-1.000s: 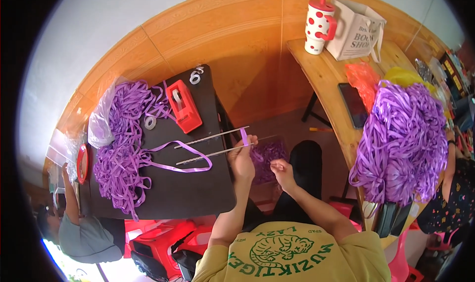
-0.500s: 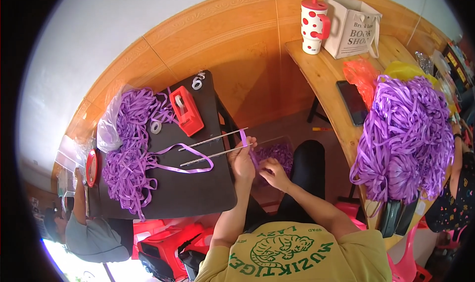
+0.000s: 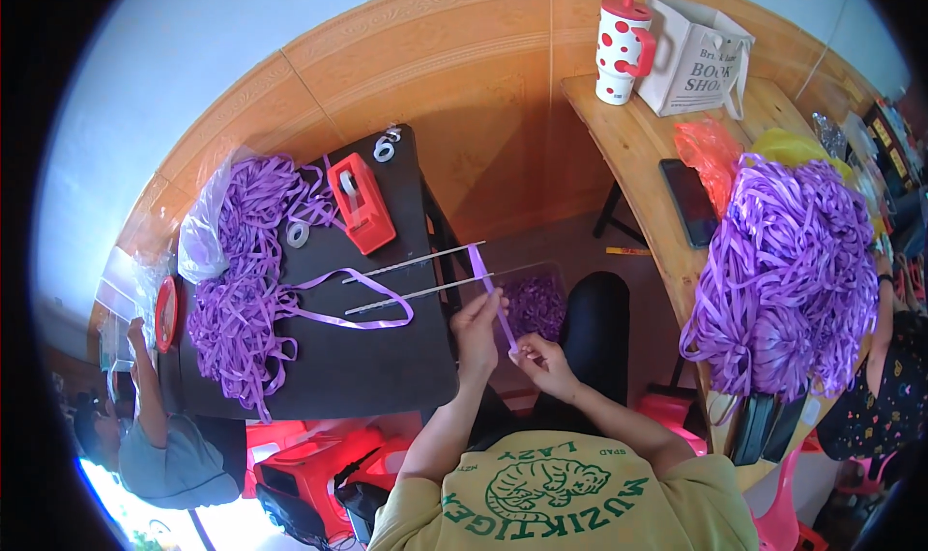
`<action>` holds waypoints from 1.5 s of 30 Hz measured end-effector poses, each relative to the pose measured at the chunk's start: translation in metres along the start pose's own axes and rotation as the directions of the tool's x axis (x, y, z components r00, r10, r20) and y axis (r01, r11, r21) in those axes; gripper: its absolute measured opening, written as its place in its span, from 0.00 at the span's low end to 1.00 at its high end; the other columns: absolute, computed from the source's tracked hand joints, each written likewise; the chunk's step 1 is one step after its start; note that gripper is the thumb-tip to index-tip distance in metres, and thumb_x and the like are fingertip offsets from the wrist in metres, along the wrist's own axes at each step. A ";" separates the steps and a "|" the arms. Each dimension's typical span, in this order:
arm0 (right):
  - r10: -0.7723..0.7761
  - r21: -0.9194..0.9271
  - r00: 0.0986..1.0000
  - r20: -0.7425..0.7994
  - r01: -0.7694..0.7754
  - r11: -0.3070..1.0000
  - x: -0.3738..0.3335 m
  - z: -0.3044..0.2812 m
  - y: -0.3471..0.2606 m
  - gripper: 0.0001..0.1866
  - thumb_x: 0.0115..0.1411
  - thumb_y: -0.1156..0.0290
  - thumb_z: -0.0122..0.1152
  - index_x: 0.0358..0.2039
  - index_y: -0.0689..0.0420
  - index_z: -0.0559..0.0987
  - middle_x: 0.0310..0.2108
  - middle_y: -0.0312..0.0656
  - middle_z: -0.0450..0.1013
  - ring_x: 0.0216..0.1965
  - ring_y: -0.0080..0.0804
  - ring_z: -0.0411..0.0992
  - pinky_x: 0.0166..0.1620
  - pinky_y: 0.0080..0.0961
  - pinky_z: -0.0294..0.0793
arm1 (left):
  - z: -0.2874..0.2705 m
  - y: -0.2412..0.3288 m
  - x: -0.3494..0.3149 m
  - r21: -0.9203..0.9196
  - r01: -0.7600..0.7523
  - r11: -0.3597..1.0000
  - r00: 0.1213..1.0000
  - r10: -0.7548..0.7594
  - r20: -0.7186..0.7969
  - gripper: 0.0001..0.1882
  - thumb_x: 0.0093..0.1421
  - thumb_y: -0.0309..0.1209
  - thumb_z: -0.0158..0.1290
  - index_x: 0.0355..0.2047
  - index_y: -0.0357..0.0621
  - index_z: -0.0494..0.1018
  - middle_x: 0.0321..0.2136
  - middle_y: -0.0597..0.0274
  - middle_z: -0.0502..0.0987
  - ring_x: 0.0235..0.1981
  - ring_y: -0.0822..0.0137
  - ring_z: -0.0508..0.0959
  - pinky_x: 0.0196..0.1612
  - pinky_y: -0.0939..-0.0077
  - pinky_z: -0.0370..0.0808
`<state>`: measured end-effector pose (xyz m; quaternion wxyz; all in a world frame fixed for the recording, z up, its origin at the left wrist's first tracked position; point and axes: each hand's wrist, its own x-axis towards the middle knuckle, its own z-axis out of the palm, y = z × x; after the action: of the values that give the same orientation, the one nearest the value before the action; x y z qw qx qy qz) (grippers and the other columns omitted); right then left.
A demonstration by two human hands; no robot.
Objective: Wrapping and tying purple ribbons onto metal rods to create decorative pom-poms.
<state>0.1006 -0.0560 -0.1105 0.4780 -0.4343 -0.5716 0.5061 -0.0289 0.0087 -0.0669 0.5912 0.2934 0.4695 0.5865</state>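
Note:
Two thin twisted metal rods [image 3: 416, 262] jut out past the right edge of the black table, side by side. A flat purple ribbon [image 3: 505, 329] hangs over their ends and runs down between my hands. My left hand [image 3: 477, 336] is closed, pinching the ribbon just below the rods. Lower and to the right, my right hand [image 3: 546, 367] pinches the ribbon near its lower end. A loose loop of ribbon [image 3: 408, 309] leads from the rods back to a tangled purple ribbon heap [image 3: 242, 300] on the table.
The black table [image 3: 338, 377] bears a red tape dispenser [image 3: 362, 203] and tape rolls. A clear bin of purple pieces [image 3: 536, 304] sits beyond my hands. On the wooden table [image 3: 628, 164] are a larger ribbon pile [image 3: 783, 271], phone, dotted tumbler and bag. People are at both sides.
My left hand has slid down off the rod ends onto the hanging ribbon. My right hand has moved slightly down, and the ribbon between my hands is now stretched straight.

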 end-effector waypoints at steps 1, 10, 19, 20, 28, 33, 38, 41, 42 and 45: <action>0.049 0.018 0.998 -0.025 -0.049 0.999 0.000 0.002 -0.002 0.05 0.54 0.77 0.58 0.32 0.61 0.73 0.27 0.41 0.70 0.29 0.31 0.72 0.34 0.24 0.71 | -0.005 -0.005 -0.004 0.014 0.062 0.998 0.998 -0.062 -0.018 0.09 0.59 0.28 0.54 0.38 0.38 0.77 0.30 0.63 0.79 0.29 0.74 0.76 0.32 0.84 0.70; -0.379 -0.722 0.916 0.134 0.352 0.596 0.011 -0.005 -0.029 0.13 0.41 0.81 0.58 0.31 0.57 0.75 0.27 0.40 0.70 0.28 0.38 0.70 0.30 0.32 0.65 | -0.025 -0.021 -0.017 0.191 0.062 0.980 0.997 -0.070 0.040 0.09 0.58 0.29 0.55 0.38 0.40 0.78 0.31 0.64 0.80 0.30 0.78 0.75 0.33 0.85 0.68; -0.296 -0.456 0.955 0.033 0.278 0.846 0.002 -0.001 -0.030 0.16 0.42 0.81 0.56 0.36 0.57 0.76 0.26 0.42 0.70 0.28 0.42 0.70 0.30 0.35 0.68 | -0.024 -0.022 -0.016 0.043 0.126 0.991 0.986 -0.130 0.103 0.08 0.59 0.25 0.53 0.38 0.36 0.77 0.31 0.60 0.79 0.31 0.73 0.76 0.37 0.82 0.72; -0.296 -0.456 0.955 0.035 0.279 0.845 0.003 0.001 -0.031 0.16 0.42 0.81 0.56 0.36 0.57 0.76 0.26 0.42 0.70 0.28 0.42 0.70 0.30 0.35 0.68 | -0.024 -0.020 -0.016 0.033 0.165 0.986 0.980 -0.168 0.111 0.08 0.59 0.24 0.53 0.38 0.36 0.76 0.31 0.59 0.79 0.32 0.73 0.77 0.38 0.81 0.73; -0.148 -0.275 0.978 -0.146 0.103 0.956 0.006 0.008 -0.028 0.05 0.50 0.80 0.57 0.29 0.60 0.75 0.23 0.42 0.70 0.23 0.31 0.71 0.27 0.25 0.69 | -0.027 -0.022 -0.017 -0.006 0.119 0.993 0.985 -0.117 0.128 0.07 0.58 0.24 0.53 0.36 0.36 0.77 0.32 0.59 0.79 0.34 0.72 0.77 0.41 0.80 0.71; -0.005 -0.130 0.971 -0.239 -0.026 0.991 0.014 0.015 -0.008 0.04 0.51 0.76 0.60 0.27 0.61 0.75 0.22 0.42 0.72 0.22 0.24 0.71 0.26 0.22 0.68 | -0.027 -0.024 -0.016 -0.009 0.111 0.994 0.987 -0.109 0.119 0.06 0.58 0.23 0.54 0.35 0.36 0.78 0.33 0.59 0.79 0.36 0.73 0.76 0.44 0.80 0.70; -0.005 -0.137 0.964 -0.267 -0.032 0.990 0.022 0.022 -0.011 0.02 0.51 0.81 0.58 0.26 0.62 0.73 0.18 0.34 0.68 0.20 0.14 0.65 0.23 0.16 0.62 | -0.029 -0.024 -0.015 0.051 0.064 0.997 0.984 -0.071 0.161 0.07 0.57 0.22 0.54 0.35 0.36 0.78 0.33 0.62 0.78 0.36 0.74 0.75 0.43 0.81 0.68; -0.086 -0.247 0.970 -0.229 0.027 0.969 0.022 0.022 -0.010 0.03 0.50 0.80 0.59 0.25 0.63 0.73 0.18 0.35 0.68 0.19 0.15 0.65 0.23 0.16 0.63 | -0.027 -0.021 -0.016 0.027 0.101 0.995 0.984 -0.104 0.142 0.07 0.57 0.22 0.54 0.36 0.36 0.78 0.34 0.63 0.78 0.35 0.74 0.74 0.42 0.82 0.68; -0.037 -0.272 0.970 -0.241 -0.031 0.962 0.021 0.022 -0.009 0.04 0.47 0.78 0.60 0.25 0.62 0.74 0.20 0.40 0.71 0.21 0.27 0.69 0.25 0.23 0.66 | -0.028 -0.023 -0.015 0.025 0.101 0.995 0.985 -0.103 0.141 0.07 0.57 0.22 0.54 0.36 0.36 0.78 0.34 0.63 0.78 0.35 0.74 0.74 0.42 0.82 0.68; 0.009 -0.274 0.969 -0.247 -0.079 0.959 0.018 0.018 -0.005 0.04 0.46 0.76 0.60 0.24 0.62 0.75 0.21 0.45 0.72 0.23 0.35 0.73 0.28 0.27 0.69 | -0.029 -0.026 -0.015 0.059 0.035 0.998 0.988 -0.043 0.146 0.07 0.58 0.22 0.54 0.36 0.37 0.78 0.35 0.64 0.78 0.35 0.75 0.74 0.41 0.82 0.68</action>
<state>0.0796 -0.0423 -0.1038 0.4665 -0.5693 -0.5648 0.3731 -0.0423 -0.0149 -0.0981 0.6270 0.3432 0.4467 0.5380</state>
